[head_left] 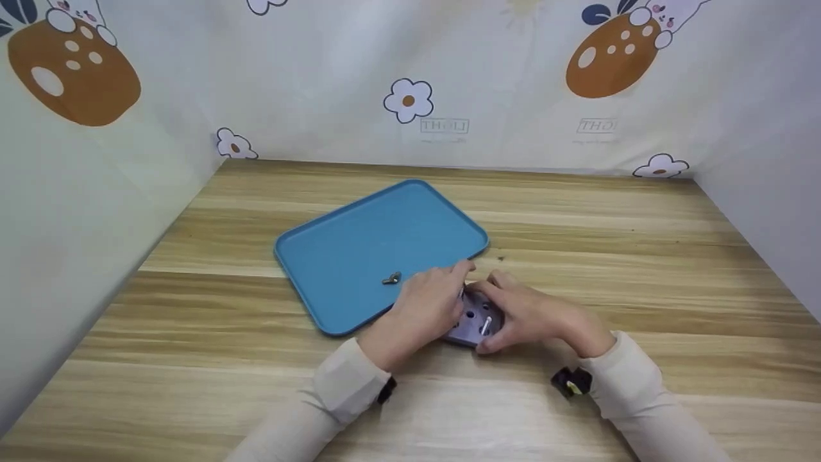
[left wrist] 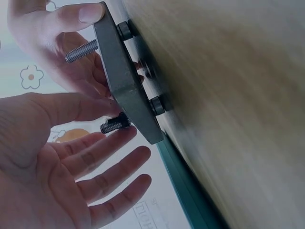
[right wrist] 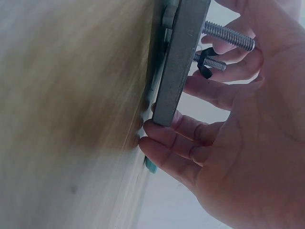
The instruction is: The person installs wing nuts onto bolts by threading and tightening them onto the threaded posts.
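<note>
Head view: I have the metal plate [head_left: 470, 324] between both hands, just beside the near-right edge of the blue tray [head_left: 378, 231], above the wooden table [head_left: 641, 269]. Round holes show in its upper face. The bare bolt [head_left: 486, 325] stands up near the right hand [head_left: 529, 316]; the left hand [head_left: 428, 301] covers most of the plate's other side, so its fingertips are hidden from me here.

Left wrist view supplies the missing grip: thumb and forefinger pinch at a black wing nut [left wrist: 125, 119] on the threaded bolt [left wrist: 112, 126], remaining fingers spread. Also seen only from the wrists: bolt heads [left wrist: 156, 105] on the plate's underside, facing the table. Whether they touch the wood, I cannot tell.

Right wrist view: right hand grips the plate's edge, fingers at the lower side; its thumb on the upper edge reads better from the left wrist. The nut's two wings are clear here, and the bare bolt's thread carries no nut.

Head view alone gives me the small metal pieces [head_left: 392, 278] lying together in the tray, near the left hand. Too small to identify.
</note>
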A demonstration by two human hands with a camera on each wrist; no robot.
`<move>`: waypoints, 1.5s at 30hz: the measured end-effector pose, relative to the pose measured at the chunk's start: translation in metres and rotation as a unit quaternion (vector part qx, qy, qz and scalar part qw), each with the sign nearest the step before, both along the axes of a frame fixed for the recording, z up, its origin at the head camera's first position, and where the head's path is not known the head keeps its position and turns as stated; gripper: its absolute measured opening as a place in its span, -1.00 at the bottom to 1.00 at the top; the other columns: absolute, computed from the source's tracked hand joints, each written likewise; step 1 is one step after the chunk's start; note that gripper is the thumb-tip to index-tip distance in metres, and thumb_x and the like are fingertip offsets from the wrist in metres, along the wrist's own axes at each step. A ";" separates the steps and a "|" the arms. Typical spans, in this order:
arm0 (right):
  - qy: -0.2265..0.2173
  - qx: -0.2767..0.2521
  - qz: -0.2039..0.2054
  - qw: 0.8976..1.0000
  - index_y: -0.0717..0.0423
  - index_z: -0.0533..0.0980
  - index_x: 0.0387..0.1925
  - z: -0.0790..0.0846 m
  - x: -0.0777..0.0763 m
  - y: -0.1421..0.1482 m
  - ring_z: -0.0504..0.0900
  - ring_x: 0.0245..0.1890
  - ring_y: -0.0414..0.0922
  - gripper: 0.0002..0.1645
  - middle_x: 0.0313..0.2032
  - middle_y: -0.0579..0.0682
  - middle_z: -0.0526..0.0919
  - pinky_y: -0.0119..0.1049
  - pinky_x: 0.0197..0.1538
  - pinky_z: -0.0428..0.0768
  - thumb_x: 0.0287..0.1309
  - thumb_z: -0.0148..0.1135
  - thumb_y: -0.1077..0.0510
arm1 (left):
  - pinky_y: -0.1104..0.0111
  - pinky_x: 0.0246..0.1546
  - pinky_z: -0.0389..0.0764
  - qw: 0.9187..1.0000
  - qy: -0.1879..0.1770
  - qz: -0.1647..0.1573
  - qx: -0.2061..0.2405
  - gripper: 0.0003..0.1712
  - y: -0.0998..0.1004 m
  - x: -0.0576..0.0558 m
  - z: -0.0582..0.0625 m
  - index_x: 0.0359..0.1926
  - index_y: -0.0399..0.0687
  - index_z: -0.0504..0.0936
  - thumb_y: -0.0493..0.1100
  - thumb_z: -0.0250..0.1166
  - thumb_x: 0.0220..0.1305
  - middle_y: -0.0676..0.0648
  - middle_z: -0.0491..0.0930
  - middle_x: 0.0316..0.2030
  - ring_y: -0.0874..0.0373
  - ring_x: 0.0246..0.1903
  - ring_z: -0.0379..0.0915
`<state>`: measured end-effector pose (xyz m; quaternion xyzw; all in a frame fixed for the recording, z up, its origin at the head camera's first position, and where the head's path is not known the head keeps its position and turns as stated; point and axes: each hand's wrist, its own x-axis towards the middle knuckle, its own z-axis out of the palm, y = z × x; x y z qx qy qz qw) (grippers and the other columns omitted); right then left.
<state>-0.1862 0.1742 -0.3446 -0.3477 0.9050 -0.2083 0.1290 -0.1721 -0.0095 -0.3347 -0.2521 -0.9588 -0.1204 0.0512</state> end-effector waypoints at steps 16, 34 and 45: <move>-0.003 0.005 0.000 1.000 0.06 0.26 0.25 0.000 -0.001 -0.001 0.35 -0.22 -0.13 -0.03 -0.16 0.02 0.31 -0.33 -0.18 0.37 -0.21 0.44 -0.12 | 0.17 -0.25 0.56 0.999 0.024 0.009 0.025 -0.52 -0.001 0.001 -0.001 0.14 -0.07 0.42 -0.18 0.20 0.16 -0.10 0.62 -0.16 -0.01 -0.21 0.55; -0.006 0.005 0.000 1.000 0.12 0.25 0.26 -0.001 -0.001 0.000 0.34 -0.19 -0.13 0.00 -0.15 0.02 0.31 -0.32 -0.16 0.37 -0.21 0.44 -0.14 | 0.19 -0.15 0.50 1.000 0.000 0.030 -0.010 -0.50 0.003 0.000 -0.001 0.17 -0.03 0.40 -0.21 0.19 0.17 -0.07 0.58 -0.01 0.01 -0.10 0.52; -0.002 0.010 0.001 1.000 0.09 0.27 0.23 0.000 -0.001 -0.001 0.35 -0.17 -0.12 -0.04 -0.13 0.04 0.31 -0.29 -0.15 0.39 -0.20 0.43 -0.15 | 0.17 -0.15 0.50 1.000 0.014 0.020 -0.006 -0.45 0.002 0.002 -0.002 0.19 -0.02 0.38 -0.20 0.21 0.13 -0.07 0.51 -0.01 0.00 -0.08 0.42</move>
